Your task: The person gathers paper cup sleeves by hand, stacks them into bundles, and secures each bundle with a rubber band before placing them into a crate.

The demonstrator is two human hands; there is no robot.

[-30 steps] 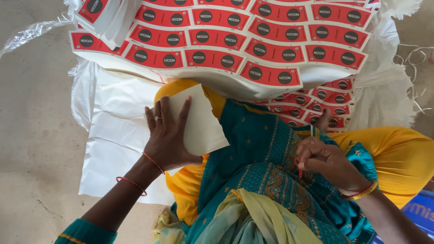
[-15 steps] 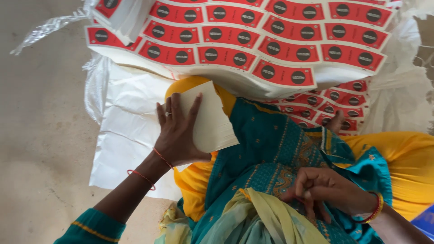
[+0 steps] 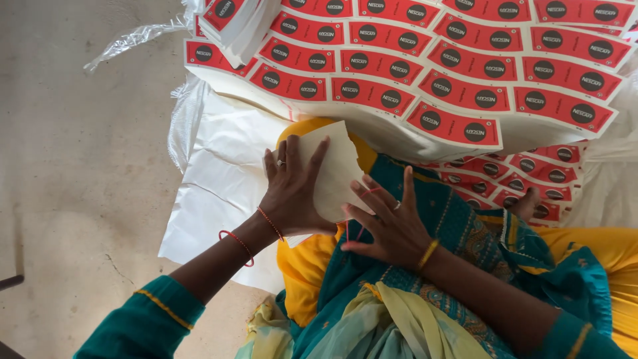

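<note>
paper sheet [image 3: 335,169] on lap, label stack [image 3: 438,86] seemingly beyond

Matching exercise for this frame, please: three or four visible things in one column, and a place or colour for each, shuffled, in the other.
Things:
1. left hand
2. right hand
3. label sheets
4. plastic sheet

Places or colours:
A. red and black, stacked at the top
B. white, spread on the floor
C. flat on the cream paper piece
D. spread on teal cloth, at the paper's edge

Pairs: 1-C, 2-D, 3-A, 4-B
</note>
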